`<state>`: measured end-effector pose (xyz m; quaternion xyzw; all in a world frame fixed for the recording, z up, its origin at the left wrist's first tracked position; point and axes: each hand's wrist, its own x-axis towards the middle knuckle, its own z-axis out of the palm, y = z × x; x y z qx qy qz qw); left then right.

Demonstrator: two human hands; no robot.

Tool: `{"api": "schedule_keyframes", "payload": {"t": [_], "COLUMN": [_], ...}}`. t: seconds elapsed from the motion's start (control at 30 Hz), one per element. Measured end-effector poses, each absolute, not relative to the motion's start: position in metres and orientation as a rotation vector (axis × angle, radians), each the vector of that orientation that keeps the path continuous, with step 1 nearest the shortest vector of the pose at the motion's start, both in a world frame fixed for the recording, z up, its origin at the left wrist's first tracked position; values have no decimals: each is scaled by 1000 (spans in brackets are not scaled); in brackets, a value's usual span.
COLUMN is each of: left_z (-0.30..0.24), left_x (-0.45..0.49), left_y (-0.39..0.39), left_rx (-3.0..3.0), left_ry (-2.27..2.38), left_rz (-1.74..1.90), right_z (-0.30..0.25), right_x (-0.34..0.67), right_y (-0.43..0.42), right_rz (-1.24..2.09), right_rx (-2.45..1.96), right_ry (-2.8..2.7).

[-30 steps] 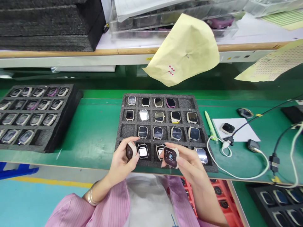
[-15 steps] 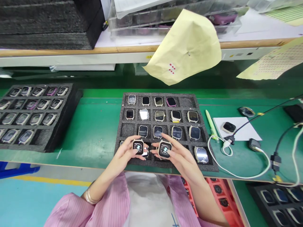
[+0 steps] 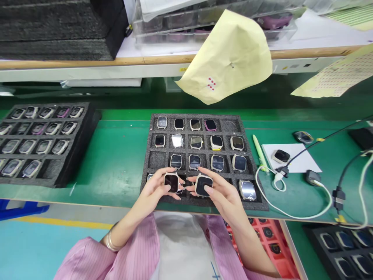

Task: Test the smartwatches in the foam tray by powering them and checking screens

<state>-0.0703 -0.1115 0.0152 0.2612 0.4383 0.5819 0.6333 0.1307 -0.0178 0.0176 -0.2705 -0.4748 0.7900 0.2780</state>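
At lower centre, half-curled, the left hand (image 3: 155,189) pinches one watch (image 3: 171,180) and the right hand (image 3: 226,193) a second watch (image 3: 203,182), both probably light, stiff and slick-faced, best held by their sides.

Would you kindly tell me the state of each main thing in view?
Left-hand watch, screen dark, facing the camera
Left hand, gripping that watch
Right-hand watch, screen dark, facing the camera
Right hand, gripping that watch
Centre foam tray, partly filled
Left foam tray, most visible compartments filled
Green pen, lying beside the centre foam tray
Desk watch, screen dark
White paper, flat under the desk watch
Yellow sheet, hanging, curled
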Motion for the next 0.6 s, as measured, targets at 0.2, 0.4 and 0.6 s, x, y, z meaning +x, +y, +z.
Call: {"api": "schedule_keyframes", "payload": {"t": [0.2, 0.4, 0.6], "left_z": [23, 25, 23], "left_x": [-66, -62, -63], "left_y": [-109, -107, -112], "left_rx": [696, 823, 943], "left_ry": [1143, 1337, 1423], "left_rz": [1306, 1260, 1142], "right_z": [21, 25, 20], "right_x": [133, 132, 129], "right_y": [-19, -19, -16], "right_rz": [2129, 2203, 2191], "right_rx": [-745, -750, -729], "right_ry": [-1327, -1245, -1123]}}
